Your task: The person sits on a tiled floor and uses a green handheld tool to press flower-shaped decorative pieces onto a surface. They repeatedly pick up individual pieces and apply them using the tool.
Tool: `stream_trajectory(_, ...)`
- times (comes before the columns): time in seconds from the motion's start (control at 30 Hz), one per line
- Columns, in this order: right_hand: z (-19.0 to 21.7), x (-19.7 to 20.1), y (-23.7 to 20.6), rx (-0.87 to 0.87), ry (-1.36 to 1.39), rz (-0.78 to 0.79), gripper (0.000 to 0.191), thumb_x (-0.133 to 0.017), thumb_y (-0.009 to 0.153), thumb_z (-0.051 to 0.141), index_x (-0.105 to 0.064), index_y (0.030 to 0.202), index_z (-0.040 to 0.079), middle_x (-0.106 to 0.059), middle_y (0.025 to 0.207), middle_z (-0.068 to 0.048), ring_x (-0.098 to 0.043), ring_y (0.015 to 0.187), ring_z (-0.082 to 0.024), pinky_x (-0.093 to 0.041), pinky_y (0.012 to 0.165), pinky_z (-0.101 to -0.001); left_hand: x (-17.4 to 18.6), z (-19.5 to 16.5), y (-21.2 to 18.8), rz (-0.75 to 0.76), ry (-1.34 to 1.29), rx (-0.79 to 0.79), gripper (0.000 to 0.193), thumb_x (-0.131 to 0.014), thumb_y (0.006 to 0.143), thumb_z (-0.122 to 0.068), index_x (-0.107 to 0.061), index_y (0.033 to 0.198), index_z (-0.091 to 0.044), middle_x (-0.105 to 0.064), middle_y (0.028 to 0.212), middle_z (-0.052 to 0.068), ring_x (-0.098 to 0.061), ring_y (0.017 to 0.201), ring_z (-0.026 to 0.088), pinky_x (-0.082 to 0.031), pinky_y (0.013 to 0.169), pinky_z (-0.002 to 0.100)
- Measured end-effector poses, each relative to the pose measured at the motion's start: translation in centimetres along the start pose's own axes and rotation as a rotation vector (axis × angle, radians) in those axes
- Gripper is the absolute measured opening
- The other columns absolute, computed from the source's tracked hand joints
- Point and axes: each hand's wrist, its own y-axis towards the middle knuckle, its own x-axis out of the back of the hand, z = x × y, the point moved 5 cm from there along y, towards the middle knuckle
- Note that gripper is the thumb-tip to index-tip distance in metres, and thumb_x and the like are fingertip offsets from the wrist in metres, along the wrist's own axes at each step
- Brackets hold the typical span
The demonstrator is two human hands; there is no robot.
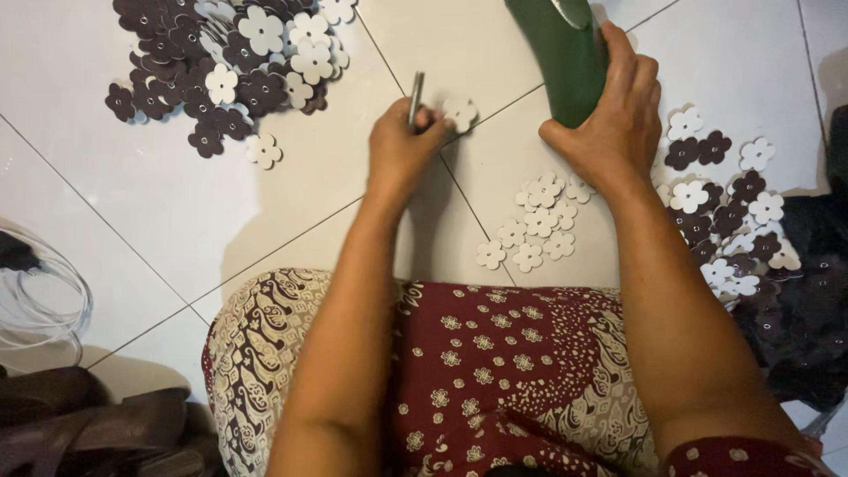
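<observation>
My left hand [402,146] is closed around a thin metal rod [415,95] that stands upright on the white tiled floor [159,203]. Right beside the rod's lower end lies a white flower-shaped cut-out [460,113], touching my fingers. My right hand [614,119] grips a dark green bottle-shaped object [565,57], held tilted above the floor to the right of the rod. Several small white flower cut-outs [534,221] lie in a loose group between my two forearms.
A heap of dark brown and white flower cut-outs [230,62] lies at the upper left. Another mixed heap [729,203] sits at the right beside black punched sheet material [804,309]. Clear tubing [40,300] and a brown bag [88,424] are at the left. My patterned skirt [477,371] covers the foreground.
</observation>
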Motion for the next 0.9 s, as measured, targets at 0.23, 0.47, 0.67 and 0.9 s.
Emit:
stream_trajectory(0.23,0.1,-0.1,0.3,0.014,-0.001,-0.012,0.112,-0.090,0.073,0.023,-0.024,0.164,0.022,-0.038,0.142,-0.015,-0.045,0.132,-0.040,-0.049,0.103,-0.0508,0.3,0.4,1.0,-0.086,-0.424,0.154,0.021,-0.057,0.109,-0.024,-0.055,0.103,-0.004,-0.054,0.085,0.003,-0.052,0.075,0.015,-0.047,0.069,0.031)
stream_trajectory(0.47,0.0,0.1,0.3,0.018,0.001,-0.023,0.112,-0.090,0.073,0.024,-0.025,0.164,0.021,-0.039,0.140,-0.015,-0.046,0.131,-0.039,-0.048,0.105,-0.0505,-0.4,-1.6,1.6,0.042,-0.529,-0.198,0.030,-0.052,0.110,-0.008,-0.047,0.139,-0.002,-0.066,0.128,0.010,-0.063,0.122,0.018,-0.053,0.105,0.030)
stream_trajectory(0.67,-0.4,-0.1,0.4,-0.006,-0.014,-0.008,0.112,-0.089,0.071,0.024,-0.024,0.163,0.023,-0.039,0.139,-0.014,-0.047,0.130,-0.039,-0.049,0.103,-0.0508,-2.3,-1.8,1.0,0.056,-0.642,-0.258,0.029,-0.055,0.110,-0.003,-0.046,0.138,-0.002,-0.067,0.129,0.013,-0.066,0.120,0.020,-0.058,0.102,0.035)
stream_trajectory(0.9,-0.7,-0.2,0.4,-0.012,-0.019,-0.006,0.114,-0.089,0.071,0.024,-0.022,0.164,0.024,-0.038,0.139,-0.015,-0.046,0.131,-0.039,-0.050,0.101,-0.0515,-2.7,-1.4,1.3,0.012,-0.559,-0.264,0.031,-0.058,0.108,-0.004,-0.049,0.138,-0.001,-0.070,0.123,0.013,-0.070,0.114,0.019,-0.058,0.097,0.032)
